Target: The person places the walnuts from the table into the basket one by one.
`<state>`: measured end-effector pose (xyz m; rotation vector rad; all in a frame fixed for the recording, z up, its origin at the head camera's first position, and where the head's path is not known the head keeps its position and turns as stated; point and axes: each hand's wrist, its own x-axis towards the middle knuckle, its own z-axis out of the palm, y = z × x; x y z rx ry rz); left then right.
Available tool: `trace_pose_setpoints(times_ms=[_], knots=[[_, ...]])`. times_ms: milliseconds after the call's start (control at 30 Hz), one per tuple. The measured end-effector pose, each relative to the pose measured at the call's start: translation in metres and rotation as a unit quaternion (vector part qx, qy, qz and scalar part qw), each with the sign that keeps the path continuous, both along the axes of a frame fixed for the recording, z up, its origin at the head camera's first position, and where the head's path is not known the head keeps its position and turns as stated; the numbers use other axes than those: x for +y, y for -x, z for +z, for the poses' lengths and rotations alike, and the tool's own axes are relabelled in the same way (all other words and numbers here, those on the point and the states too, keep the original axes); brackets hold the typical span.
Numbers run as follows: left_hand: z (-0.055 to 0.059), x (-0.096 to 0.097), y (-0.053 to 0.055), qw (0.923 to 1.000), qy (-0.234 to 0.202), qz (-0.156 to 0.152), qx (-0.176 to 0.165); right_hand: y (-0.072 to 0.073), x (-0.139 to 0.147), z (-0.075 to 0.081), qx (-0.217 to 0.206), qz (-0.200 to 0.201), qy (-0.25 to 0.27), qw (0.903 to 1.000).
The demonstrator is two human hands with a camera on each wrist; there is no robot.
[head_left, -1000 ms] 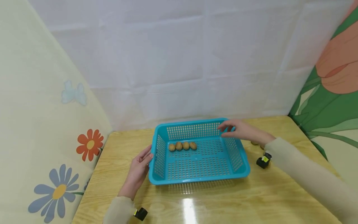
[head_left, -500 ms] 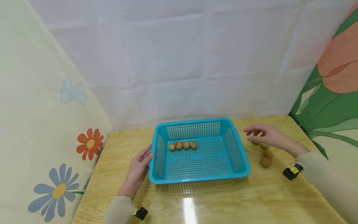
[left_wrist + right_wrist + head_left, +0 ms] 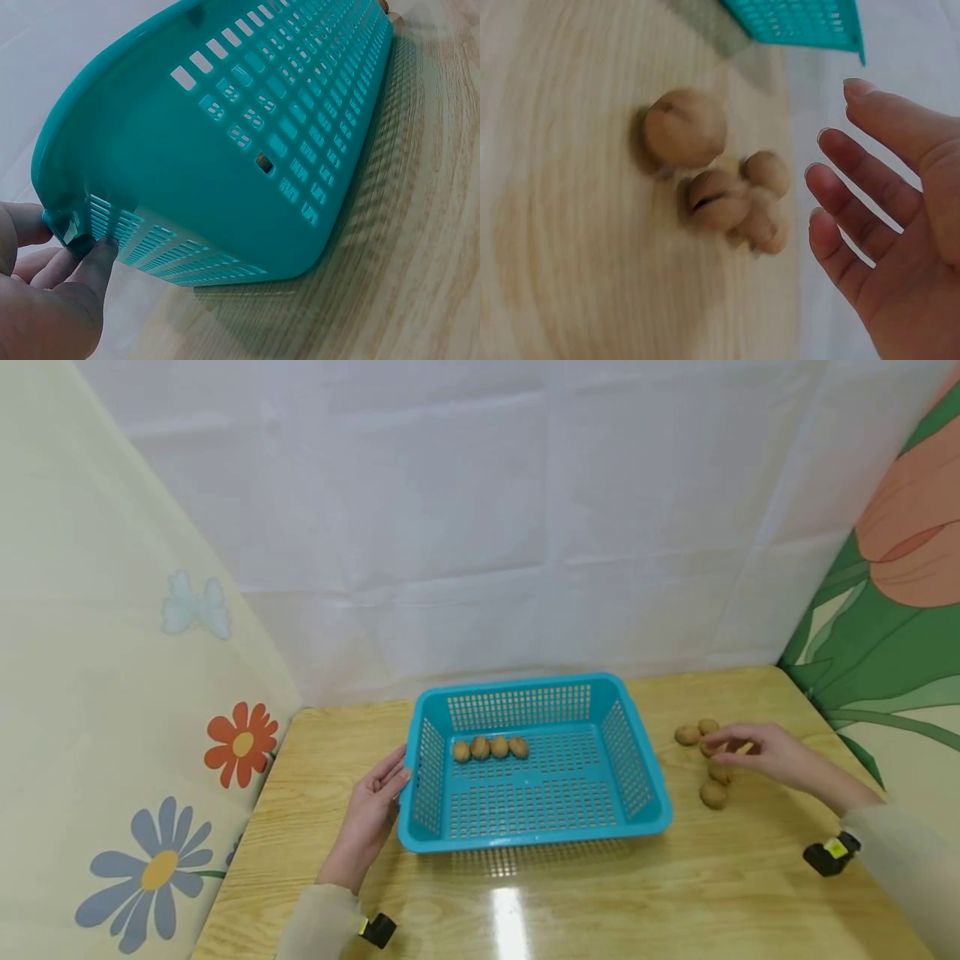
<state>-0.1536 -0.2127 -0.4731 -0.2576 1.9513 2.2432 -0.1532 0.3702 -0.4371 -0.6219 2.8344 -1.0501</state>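
Observation:
A turquoise plastic basket (image 3: 536,841) with a grid of holes stands on the wooden table. Along its back left, inside, a short row of several walnuts (image 3: 480,748) lies on the bottom. My left hand (image 3: 369,806) grips the basket's left end, thumb on the rim; the left wrist view shows fingers (image 3: 96,262) curled under the rim. On the right, my right hand (image 3: 776,762) hovers over a loose group of several walnuts (image 3: 713,794), partly covering some. In the right wrist view its fingers (image 3: 866,172) are spread and relaxed, holding nothing, apart from the walnuts (image 3: 685,129).
The wooden table (image 3: 600,902) reaches back to a white cloth (image 3: 450,527) hanging behind the basket. Flower-patterned panels (image 3: 150,693) flank it on both sides. Each wrist carries a small black camera (image 3: 831,853).
My right hand has moved right, from above the basket's right end to above the loose walnuts, uncovering more of them. The left hand and the basket have stayed put.

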Motion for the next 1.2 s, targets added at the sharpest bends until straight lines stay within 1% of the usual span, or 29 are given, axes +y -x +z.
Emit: trace_pose_setpoints(times_ms=[267,400,467,567,700,800,1000,1067,1133,1200], knots=[[0.001,0.001,-0.001,1.0000,0.003,-0.003,0.006,-0.006,0.029,-0.032,-0.002,-0.001,-0.031,0.9995],[0.002,0.001,-0.001,1.0000,0.004,-0.003,0.004,-0.006,0.035,-0.046,0.005,0.007,-0.031,0.9995],[0.002,0.001,-0.001,1.0000,0.004,-0.003,0.002,-0.006,0.035,-0.049,0.008,0.001,-0.029,0.9995],[0.002,0.001,-0.001,1.0000,0.005,-0.003,0.000,-0.006,0.034,-0.050,0.001,-0.012,-0.036,0.9993],[0.002,0.001,-0.001,0.9999,0.011,-0.004,-0.001,-0.005,0.030,-0.048,-0.014,-0.033,-0.049,0.9982],[0.004,0.001,-0.001,0.9998,0.021,-0.007,0.001,-0.005,0.027,-0.048,-0.019,-0.036,-0.050,0.9979],[0.006,0.001,-0.001,0.9988,0.044,-0.013,0.015,-0.004,0.026,-0.051,0.008,-0.026,-0.036,0.9990],[0.007,0.001,-0.002,0.9984,0.052,-0.014,0.018,-0.003,0.026,-0.052,0.011,-0.024,-0.032,0.9991],[0.007,0.000,-0.002,0.9980,0.058,-0.016,0.020,-0.004,0.025,-0.051,0.006,-0.026,-0.033,0.9991],[0.008,0.000,-0.002,0.9977,0.063,-0.016,0.021,-0.005,0.024,-0.047,-0.010,-0.036,-0.037,0.9986]])
